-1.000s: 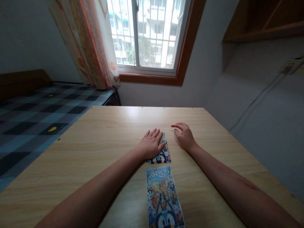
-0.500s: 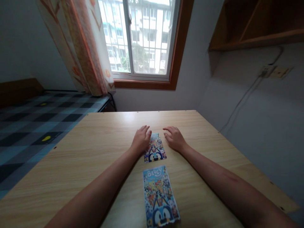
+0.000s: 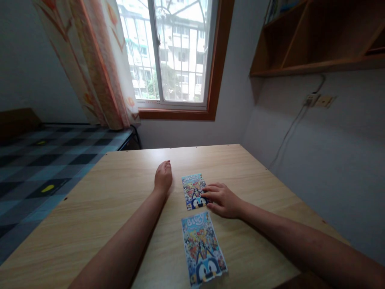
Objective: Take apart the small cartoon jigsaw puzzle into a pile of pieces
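Observation:
Ahead of me on the wooden table (image 3: 120, 208) lies a small printed card (image 3: 192, 186) with a blue cartoon dog face and many small figures. My right hand (image 3: 224, 200) is at its right edge, fingers stretched out over the edge and overlapping its lower right side. Resting to the left of the card, apart from it, is my left hand (image 3: 164, 176); its fingers point forward, held together, and its palm side is hidden. Nearer to me lies a larger flat piece (image 3: 203, 249) with the same picture, paler, with a ragged bottom edge. Neither hand touches this larger piece.
A bed with a checked cover (image 3: 75, 160) stands left of the table. Beyond the table are a curtain (image 3: 102, 72) and a barred window (image 3: 177, 60). On the right wall hang a wooden shelf (image 3: 300, 64) and a socket with a cable (image 3: 288, 130).
My left hand has moved left, off the small card. My right hand has come nearer and left onto the card's right edge. The view has shifted slightly to the right.

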Motion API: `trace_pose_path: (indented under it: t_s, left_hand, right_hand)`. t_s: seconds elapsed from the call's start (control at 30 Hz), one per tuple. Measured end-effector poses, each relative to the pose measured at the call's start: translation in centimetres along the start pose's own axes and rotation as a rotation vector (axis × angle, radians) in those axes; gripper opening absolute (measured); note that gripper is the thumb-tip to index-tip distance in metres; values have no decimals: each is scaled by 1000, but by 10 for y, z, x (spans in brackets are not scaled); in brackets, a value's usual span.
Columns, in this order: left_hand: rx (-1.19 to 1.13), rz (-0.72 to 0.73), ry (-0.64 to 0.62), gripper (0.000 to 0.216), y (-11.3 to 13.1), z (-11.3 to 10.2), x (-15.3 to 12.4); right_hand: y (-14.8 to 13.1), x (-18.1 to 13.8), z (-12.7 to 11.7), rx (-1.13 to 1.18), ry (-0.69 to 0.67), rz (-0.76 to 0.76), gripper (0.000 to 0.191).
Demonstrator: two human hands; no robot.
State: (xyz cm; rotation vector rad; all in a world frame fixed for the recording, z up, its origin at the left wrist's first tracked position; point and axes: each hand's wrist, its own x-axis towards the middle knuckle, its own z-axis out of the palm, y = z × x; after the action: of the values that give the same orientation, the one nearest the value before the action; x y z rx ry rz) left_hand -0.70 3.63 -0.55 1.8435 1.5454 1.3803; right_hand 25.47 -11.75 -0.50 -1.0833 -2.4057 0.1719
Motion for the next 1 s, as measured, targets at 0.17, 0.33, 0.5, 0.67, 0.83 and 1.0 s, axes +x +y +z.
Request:
trace_pose_path:
  t_s: [0.17,0.33,0.5,0.67,0.83,1.0]
  left_hand:
    - [-30,12,9,47,-7,1,3]
    - [-58,22,-8,48,-9,2,4]
    - [-49,48,-34,49,-9,5,5]
    - [-27,44,-38,53,-10,5,7]
    - [1,63,-54,52,-13,7,9]
    - [29,84,-77,51,-14,8,10]
  right_hand:
    - [8,-32,-8,-46,41,192,42]
    - [47,-74,-28,-109,155,368,35]
    - [104,-105,-52,-265,278,561,37]
    - [118,-110,-58,-373,322,589,40]
    - [110,-112,-50,-394,233,599,40]
    - [127,-110,-47,-382,113,707,52]
